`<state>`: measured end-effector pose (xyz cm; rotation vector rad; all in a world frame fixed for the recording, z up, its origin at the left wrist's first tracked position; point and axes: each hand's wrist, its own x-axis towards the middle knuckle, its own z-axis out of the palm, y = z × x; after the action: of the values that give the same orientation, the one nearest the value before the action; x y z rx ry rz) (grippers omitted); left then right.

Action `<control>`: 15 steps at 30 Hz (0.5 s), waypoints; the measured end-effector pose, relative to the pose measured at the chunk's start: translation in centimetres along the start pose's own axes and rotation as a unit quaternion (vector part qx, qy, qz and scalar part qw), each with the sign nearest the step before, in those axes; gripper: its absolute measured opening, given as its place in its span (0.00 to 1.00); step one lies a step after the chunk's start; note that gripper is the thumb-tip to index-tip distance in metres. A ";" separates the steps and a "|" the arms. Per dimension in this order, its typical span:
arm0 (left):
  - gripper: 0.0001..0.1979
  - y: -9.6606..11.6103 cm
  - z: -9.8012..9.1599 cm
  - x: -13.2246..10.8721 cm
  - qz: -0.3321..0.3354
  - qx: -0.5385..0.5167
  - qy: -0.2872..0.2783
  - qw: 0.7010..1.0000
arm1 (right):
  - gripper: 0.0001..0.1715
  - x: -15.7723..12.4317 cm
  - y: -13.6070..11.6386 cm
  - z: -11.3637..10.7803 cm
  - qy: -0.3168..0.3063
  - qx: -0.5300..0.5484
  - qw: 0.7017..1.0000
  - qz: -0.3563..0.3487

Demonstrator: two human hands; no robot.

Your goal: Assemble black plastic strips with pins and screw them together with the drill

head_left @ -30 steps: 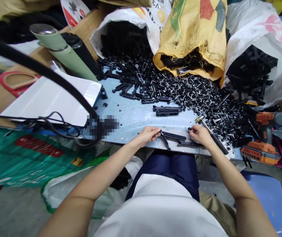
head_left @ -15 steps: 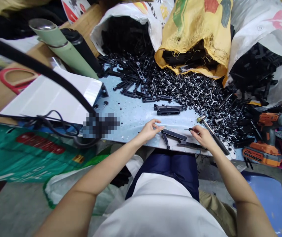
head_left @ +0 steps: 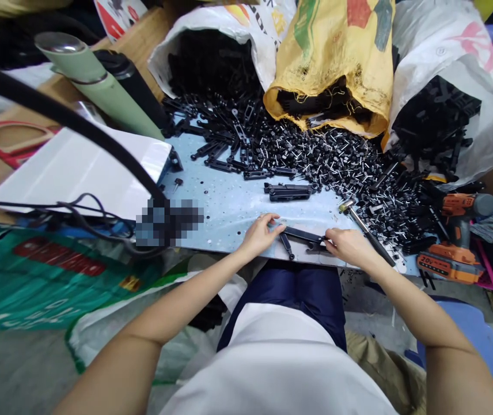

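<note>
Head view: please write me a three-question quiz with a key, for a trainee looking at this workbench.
1. Fill in: The bar between the left hand and the right hand is ____ in colour.
2. True or false: The orange drill is to the right of the hammer.
3. Which hand is nearer the hammer?

Key: 1. black; 2. true; 3. the right hand.

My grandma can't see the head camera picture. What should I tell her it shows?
A person's left hand and right hand are at opposite ends of a long black bar on a light blue table. A hammer lies by the right hand; beyond, small black parts are heaped before a yellow sack and two white sacks.
</note>
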<state>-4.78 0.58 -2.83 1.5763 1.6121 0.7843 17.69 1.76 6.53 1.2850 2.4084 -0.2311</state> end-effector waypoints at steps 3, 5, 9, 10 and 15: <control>0.19 0.9 0.6 -0.6 0.192 0.148 0.013 0.970 | 0.14 0.2 -0.8 -0.2 -0.014 -0.037 0.999 -0.029; 0.20 2.0 1.5 -0.6 0.298 0.216 -0.052 0.928 | 0.15 0.3 -1.0 0.5 -0.018 -0.056 0.997 -0.043; 0.27 4.3 3.9 -0.3 0.323 0.306 -0.165 0.880 | 0.19 0.2 -0.6 4.1 0.033 -0.077 0.995 -0.055; 0.27 4.7 4.5 -0.3 0.305 0.317 -0.170 0.882 | 0.21 0.0 -0.3 5.4 0.069 -0.079 0.993 -0.052; 0.24 4.9 5.5 -0.3 0.280 0.327 -0.148 0.891 | 0.32 0.0 1.8 10.1 0.234 -0.050 0.966 -0.097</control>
<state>2.52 0.24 -1.71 2.5721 1.2542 0.2292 21.86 -0.56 -2.60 1.1586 2.9026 0.1597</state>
